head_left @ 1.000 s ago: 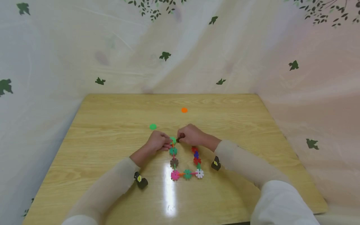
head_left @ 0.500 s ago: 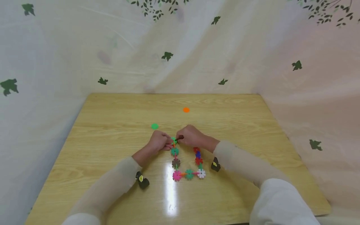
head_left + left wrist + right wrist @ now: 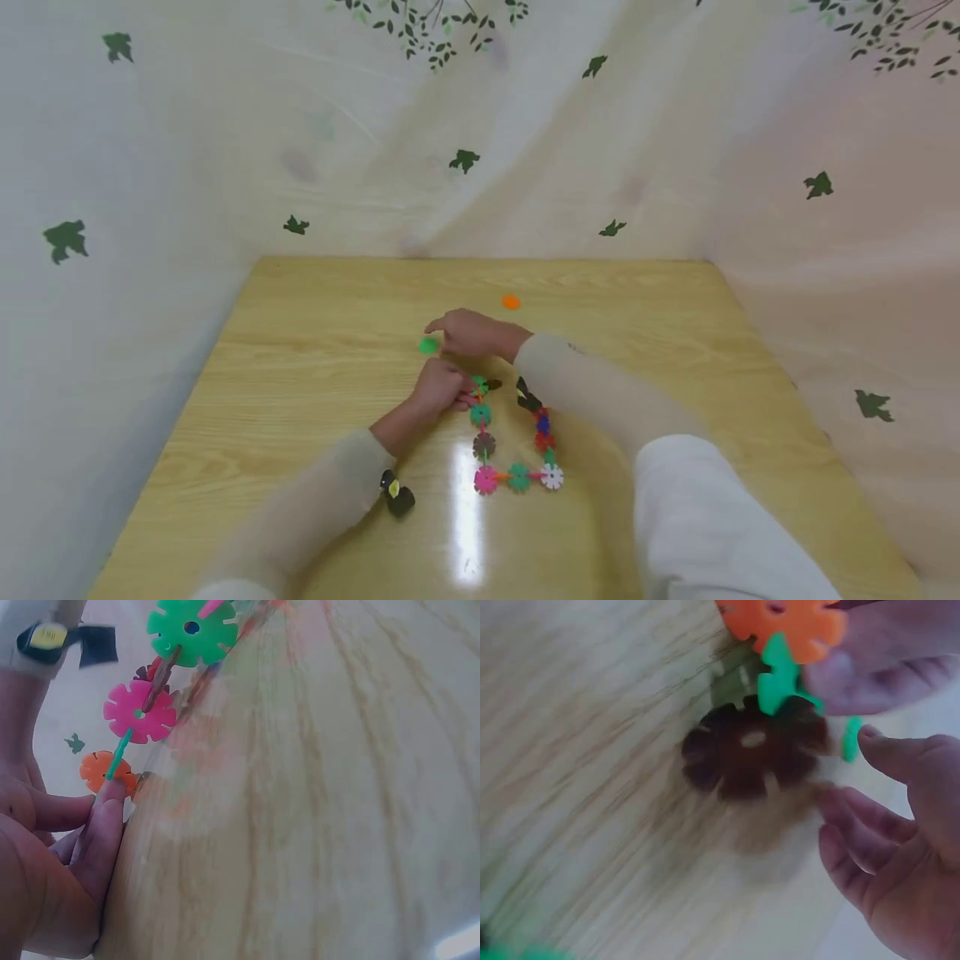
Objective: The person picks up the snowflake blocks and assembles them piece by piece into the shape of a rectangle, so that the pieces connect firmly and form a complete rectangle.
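Observation:
Slotted plastic flower discs are joined in a U-shaped chain, with a pink disc (image 3: 485,480) and a white disc (image 3: 552,477) at its near corners. My left hand (image 3: 438,385) pinches the green disc (image 3: 480,386) at the chain's far left end. A brown disc (image 3: 750,742) is slotted onto that green disc (image 3: 778,675), beside an orange disc (image 3: 795,626). My right hand (image 3: 468,333) is over the table just beyond, fingers apart, beside a loose green disc (image 3: 428,346). In the right wrist view, this loose disc (image 3: 851,739) shows edge-on near the thumb of my right hand (image 3: 907,832).
A loose orange disc (image 3: 511,302) lies farther back on the wooden table (image 3: 337,308). A pale cloth with leaf prints (image 3: 375,150) hangs round the back and sides. My right forearm passes close over the chain's right side, where red and blue discs (image 3: 543,425) stand.
My right hand has let go of the brown disc, now attached to the green end disc, and moved left and away to the loose green disc. My left hand keeps its hold.

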### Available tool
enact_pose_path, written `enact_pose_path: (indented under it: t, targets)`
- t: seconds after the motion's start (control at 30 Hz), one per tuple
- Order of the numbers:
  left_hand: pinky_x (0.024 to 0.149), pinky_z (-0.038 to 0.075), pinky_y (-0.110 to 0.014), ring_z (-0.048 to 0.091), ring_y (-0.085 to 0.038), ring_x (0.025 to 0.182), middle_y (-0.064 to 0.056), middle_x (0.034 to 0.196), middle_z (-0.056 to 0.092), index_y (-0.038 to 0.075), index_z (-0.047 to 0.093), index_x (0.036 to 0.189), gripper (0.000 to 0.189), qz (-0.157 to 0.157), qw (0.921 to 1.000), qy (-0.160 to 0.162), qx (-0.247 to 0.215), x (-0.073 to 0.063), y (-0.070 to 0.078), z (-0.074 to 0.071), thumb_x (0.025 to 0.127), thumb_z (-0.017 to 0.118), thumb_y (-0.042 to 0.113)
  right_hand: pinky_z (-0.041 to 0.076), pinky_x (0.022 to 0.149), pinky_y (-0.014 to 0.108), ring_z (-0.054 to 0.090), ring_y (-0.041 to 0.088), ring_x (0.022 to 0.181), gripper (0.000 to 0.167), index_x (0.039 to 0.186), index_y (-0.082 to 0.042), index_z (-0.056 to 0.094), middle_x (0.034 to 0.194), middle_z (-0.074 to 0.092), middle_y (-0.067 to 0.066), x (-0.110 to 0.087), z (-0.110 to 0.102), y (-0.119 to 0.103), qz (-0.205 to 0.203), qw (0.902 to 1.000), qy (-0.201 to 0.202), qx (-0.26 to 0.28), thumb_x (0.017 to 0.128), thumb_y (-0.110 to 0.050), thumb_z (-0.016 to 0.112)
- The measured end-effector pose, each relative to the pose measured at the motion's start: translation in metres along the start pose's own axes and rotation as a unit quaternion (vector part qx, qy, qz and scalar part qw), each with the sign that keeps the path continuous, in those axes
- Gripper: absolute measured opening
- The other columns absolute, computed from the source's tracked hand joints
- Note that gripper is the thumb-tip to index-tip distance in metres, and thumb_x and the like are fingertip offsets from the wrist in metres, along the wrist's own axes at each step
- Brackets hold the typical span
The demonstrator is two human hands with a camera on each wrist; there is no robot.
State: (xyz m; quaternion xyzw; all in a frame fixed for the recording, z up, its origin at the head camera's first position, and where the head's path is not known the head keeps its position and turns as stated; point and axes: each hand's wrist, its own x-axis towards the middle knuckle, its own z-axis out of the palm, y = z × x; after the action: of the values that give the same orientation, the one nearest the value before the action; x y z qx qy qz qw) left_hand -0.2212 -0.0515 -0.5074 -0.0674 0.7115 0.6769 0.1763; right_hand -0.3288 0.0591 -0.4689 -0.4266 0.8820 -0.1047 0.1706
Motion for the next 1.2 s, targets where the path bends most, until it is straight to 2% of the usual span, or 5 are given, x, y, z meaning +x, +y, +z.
enact_pose_path:
  t: [0.13, 0.2, 0.4, 0.7, 1.2]
  targets:
    - [0.042, 0.053, -0.021, 0.063, -0.012, 0.046, -0.009, 0.059, 0.065, -0.016, 0.07, 0.091, 0.013, 0.001, 1.0, 0.006, -0.005, -0.001, -0.001, 0.002, 0.085, 0.06, -0.009, 0.051, 0.08, 0.028, 0.054, 0.017, 0.092, 0.031, 0.13, -0.013, 0.062, 0.114, 0.058, 0.008, 0.016, 0.009, -0.005, 0.017, 0.9991, -0.001, -0.038, 0.1, -0.02, 0.061]
    - [0.043, 0.053, -0.021, 0.063, -0.012, 0.046, -0.009, 0.06, 0.066, -0.016, 0.071, 0.093, 0.015, -0.001, 0.9999, 0.012, 0.008, -0.001, -0.001, -0.001, 0.085, 0.061, -0.008, 0.05, 0.077, 0.026, 0.053, 0.016, 0.089, 0.022, 0.119, -0.011, 0.062, 0.108, 0.056, 0.006, 0.017, 0.008, -0.006, 0.028, 0.9994, 0.001, -0.019, 0.098, -0.017, 0.063]
    - [0.044, 0.053, -0.02, 0.063, -0.011, 0.047, -0.011, 0.063, 0.068, -0.014, 0.07, 0.1, 0.016, -0.019, 0.9995, 0.008, 0.025, -0.001, 0.001, 0.003, 0.089, 0.063, -0.005, 0.052, 0.077, 0.027, 0.059, 0.016, 0.085, 0.009, 0.097, -0.008, 0.067, 0.091, 0.066, 0.002, -0.018, 0.004, 0.019, 0.05, 0.9937, 0.03, 0.095, 0.089, -0.005, 0.07]
    - [0.046, 0.055, -0.02, 0.065, -0.013, 0.05, -0.014, 0.069, 0.07, -0.014, 0.065, 0.108, 0.02, -0.035, 0.9987, 0.0, 0.036, 0.004, 0.0, 0.002, 0.09, 0.066, -0.005, 0.055, 0.07, 0.028, 0.061, 0.013, 0.074, 0.015, 0.095, -0.004, 0.078, 0.088, 0.073, 0.003, -0.094, -0.001, 0.048, 0.075, 0.9752, -0.013, 0.208, 0.085, 0.0, 0.068]
    - [0.046, 0.055, -0.02, 0.066, -0.014, 0.052, -0.013, 0.068, 0.07, -0.014, 0.063, 0.11, 0.021, -0.044, 0.9984, 0.003, 0.034, 0.004, 0.003, 0.003, 0.091, 0.065, -0.004, 0.055, 0.066, 0.025, 0.062, 0.012, 0.07, 0.015, 0.095, 0.001, 0.076, 0.081, 0.073, 0.003, -0.101, 0.013, 0.049, 0.088, 0.9504, -0.015, 0.298, 0.083, 0.006, 0.07]
